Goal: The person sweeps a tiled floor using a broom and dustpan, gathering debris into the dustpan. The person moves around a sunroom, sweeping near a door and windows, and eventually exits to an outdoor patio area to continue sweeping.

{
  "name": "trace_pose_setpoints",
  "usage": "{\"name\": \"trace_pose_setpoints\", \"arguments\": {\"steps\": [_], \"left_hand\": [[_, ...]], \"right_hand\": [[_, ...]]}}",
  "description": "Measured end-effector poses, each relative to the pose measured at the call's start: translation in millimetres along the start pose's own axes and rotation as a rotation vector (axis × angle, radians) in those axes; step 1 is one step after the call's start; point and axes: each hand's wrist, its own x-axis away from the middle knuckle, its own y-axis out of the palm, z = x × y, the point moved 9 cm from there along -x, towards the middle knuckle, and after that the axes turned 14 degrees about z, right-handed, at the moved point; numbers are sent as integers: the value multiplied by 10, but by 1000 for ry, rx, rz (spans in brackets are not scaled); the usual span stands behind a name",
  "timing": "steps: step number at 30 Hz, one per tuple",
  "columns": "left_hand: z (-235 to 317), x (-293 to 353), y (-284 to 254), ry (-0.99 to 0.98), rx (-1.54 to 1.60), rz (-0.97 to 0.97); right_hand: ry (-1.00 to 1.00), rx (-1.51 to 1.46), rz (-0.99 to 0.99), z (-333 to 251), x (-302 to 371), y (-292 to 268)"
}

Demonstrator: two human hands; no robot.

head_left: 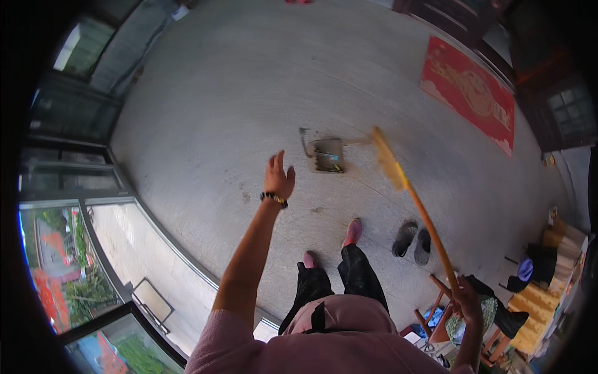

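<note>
L hand: out in front over the floor [205,124], L hand [280,181] is empty, fingers spread a bit, not touching anything; nearest thing below is the dustpan. Beaded bracelet [274,199] on that wrist.
R hand: down low on the R side, R hand [466,302] is wrapped round the broom handle near its bottom end in view, so def grasping.
Broom: long yellow-orange broom [415,198], slanting up & left from the R hand; bristle head [391,165] is blurry, just R of the dustpan w/ a gap btwn. Can't tell if bristles touch the floor.
Dustpan: boxy greyish dustpan [330,147] on the floor ahead of the feet, w/ dark debris [322,163] & a few blue/yellow bits inside, too small to ID.
Feet: pink shoes [353,232], dark patterned trousers [362,274], pink top [349,352].
Slippers: dark grey pair [405,239] on the floor, R of the feet & L of the broom handle.
Mat: red mat [470,93] w/ pale design, upper R, well apart from the dustpan.
R corner: wooden chair [434,311] by the R hand, yellow patterned cloth [532,315] past it.
L side: glass doors [71,181], greenery [93,293] showing thru.
</note>
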Motion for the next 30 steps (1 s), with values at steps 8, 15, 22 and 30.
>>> {"name": "trace_pose_setpoints", "arguments": {"steps": [8,15,22,30], "left_hand": [[79,-756,1530,79,-584,-479],[-186,-161,1703,96,-889,-1092],[-734,305,741,-233,-802,-818],[-1047,439,230,-351,-774,-678]], "right_hand": [[15,65,350,-131,-2030,-418],[186,-352,480,-40,-4346,15],[22,270,238,-129,-4191,1953],[-196,432,-145,93,-2632,2372]]}}
